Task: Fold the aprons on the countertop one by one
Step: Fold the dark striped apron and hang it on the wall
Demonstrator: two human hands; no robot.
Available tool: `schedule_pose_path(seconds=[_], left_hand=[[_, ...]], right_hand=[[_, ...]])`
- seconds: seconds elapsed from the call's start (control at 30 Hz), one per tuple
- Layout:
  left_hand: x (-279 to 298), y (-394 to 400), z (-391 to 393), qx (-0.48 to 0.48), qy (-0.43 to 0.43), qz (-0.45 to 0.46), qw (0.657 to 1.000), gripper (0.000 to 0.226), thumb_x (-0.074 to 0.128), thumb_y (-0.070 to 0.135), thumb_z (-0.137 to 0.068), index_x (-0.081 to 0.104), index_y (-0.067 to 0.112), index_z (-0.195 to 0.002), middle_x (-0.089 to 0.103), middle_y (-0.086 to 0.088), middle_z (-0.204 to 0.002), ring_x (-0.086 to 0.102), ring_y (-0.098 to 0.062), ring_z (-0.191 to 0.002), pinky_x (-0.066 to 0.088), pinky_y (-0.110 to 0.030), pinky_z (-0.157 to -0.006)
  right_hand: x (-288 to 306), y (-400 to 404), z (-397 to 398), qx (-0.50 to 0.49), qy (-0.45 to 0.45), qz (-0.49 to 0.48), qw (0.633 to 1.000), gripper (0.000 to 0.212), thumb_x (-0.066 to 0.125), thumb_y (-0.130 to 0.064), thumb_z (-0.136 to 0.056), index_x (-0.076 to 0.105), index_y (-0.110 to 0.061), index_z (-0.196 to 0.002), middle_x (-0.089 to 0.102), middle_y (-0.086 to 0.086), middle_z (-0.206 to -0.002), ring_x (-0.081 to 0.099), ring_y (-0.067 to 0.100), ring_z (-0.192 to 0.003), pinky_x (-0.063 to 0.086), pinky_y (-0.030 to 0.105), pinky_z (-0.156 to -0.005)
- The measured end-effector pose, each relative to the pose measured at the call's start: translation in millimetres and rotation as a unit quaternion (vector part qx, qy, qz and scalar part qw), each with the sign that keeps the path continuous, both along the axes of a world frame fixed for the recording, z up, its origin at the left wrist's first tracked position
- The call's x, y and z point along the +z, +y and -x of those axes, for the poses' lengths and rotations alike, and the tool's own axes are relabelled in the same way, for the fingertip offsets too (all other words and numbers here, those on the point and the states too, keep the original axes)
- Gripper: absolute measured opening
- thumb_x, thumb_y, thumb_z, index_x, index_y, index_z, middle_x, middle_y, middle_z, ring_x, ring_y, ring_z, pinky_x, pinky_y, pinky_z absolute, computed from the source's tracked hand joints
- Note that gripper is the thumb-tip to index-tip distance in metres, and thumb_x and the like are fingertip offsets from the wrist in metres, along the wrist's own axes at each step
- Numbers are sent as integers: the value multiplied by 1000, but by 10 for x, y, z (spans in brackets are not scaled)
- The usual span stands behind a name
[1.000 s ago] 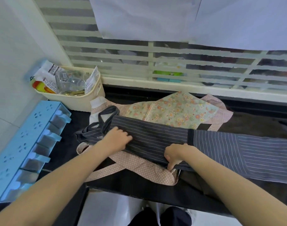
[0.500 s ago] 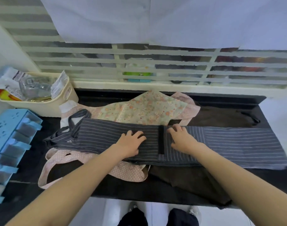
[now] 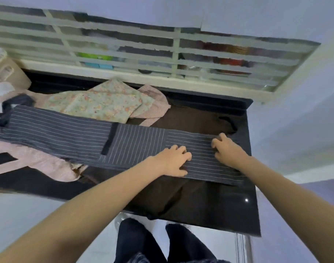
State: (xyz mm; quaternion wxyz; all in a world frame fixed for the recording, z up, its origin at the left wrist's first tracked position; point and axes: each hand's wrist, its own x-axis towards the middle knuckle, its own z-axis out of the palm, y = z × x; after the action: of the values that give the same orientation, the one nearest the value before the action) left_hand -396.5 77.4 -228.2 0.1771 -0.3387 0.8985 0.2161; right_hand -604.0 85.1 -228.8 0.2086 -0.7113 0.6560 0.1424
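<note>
Striped apron (image 3: pixel 135 147) folded into a long band across the black counter (image 3: pixel 251 205), long axis running left to right, over a brown cloth (image 3: pixel 190 118). Both hands at its right end: left hand (image 3: pixel 171 160) fingers spread, pressing flat; right hand (image 3: pixel 227 149) nearer the end, fingers curled on the fabric, firm pinch or not impossible to tell. Floral apron (image 3: pixel 103 103) lying far-left, unfolded. Likely next: right end carried leftward.

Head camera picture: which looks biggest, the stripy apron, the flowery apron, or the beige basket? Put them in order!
1. Stripy apron
2. Flowery apron
3. Beige basket, though the picture's edge cuts it off, so its place is unsure.
</note>
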Motion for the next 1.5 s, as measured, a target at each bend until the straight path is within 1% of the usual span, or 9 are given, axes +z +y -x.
schedule_pose_path(seconds=[0.23,0.67,0.87,1.0,1.07,1.2,1.3,1.37,1.5], left_hand=[[-144,288,628,-59,-43,44,996,53,53,32,-94,35,7,-137,47,-11,-135,48,-28,-121,44,-39,-94],[-288,598,1377,-47,-4,148,988,33,45,32,-95,57,6,-111,64,-9,-108,62,-26,-96,46,-35,-70],[-191,478,1276,146,49,-45,987,23,55,25,-88,61,8,-101,65,-11,-106,60,-30,-98,46,-35,-78],[-79,363,813,368,222,-462,776,54,72,34,-72,47,25,-119,57,2,-120,56,-17,-113,44,-34,-101],[-59,329,680,461,268,-503,680,75,71,46,-76,34,27,-138,48,1,-137,53,-20,-119,43,-35,-104],[-51,303,732,507,257,-495,657,73,63,52,-82,33,23,-141,38,5,-146,49,-18,-124,49,-34,-96],[-64,293,806,541,251,-433,676,25,62,23,-90,52,17,-112,59,-3,-119,58,-17,-107,52,-32,-91],[-68,251,717,550,241,-389,698,16,54,10,-91,53,15,-106,60,-3,-110,58,-17,-101,50,-28,-87],[-56,195,390,525,229,-418,705,29,51,7,-93,54,11,-121,61,-3,-125,58,-18,-112,45,-30,-98]], right_hand=[[-107,-172,361,10,8,108,994,36,45,-18,-97,41,-14,-133,36,11,-140,36,29,-127,36,39,-104],[-153,-425,686,-85,-175,-72,978,35,63,-16,-90,49,-10,-121,52,10,-114,53,24,-104,44,31,-85],[172,-573,689,-162,-273,-185,930,21,53,-3,-92,50,-15,-109,50,12,-94,49,18,-61,47,24,-50],[345,-616,535,-265,-392,-291,832,32,40,6,-95,61,-12,-112,53,12,-105,55,16,-70,51,17,-47],[338,-645,434,-318,-424,-286,798,38,38,4,-97,60,-13,-122,51,14,-117,60,16,-78,56,19,-51],[372,-666,183,-352,-484,-306,741,26,44,5,-95,60,4,-116,51,20,-125,64,25,-87,59,26,-56],[356,-668,35,-337,-497,-351,719,32,51,4,-92,51,8,-124,50,23,-128,66,30,-86,59,31,-59],[333,-701,2,-276,-476,-361,753,30,53,1,-92,51,3,-122,57,20,-117,65,23,-84,59,31,-69],[319,-845,29,51,-153,-209,964,17,62,-8,-84,59,-10,-100,52,7,-98,49,22,-90,42,28,-72]])
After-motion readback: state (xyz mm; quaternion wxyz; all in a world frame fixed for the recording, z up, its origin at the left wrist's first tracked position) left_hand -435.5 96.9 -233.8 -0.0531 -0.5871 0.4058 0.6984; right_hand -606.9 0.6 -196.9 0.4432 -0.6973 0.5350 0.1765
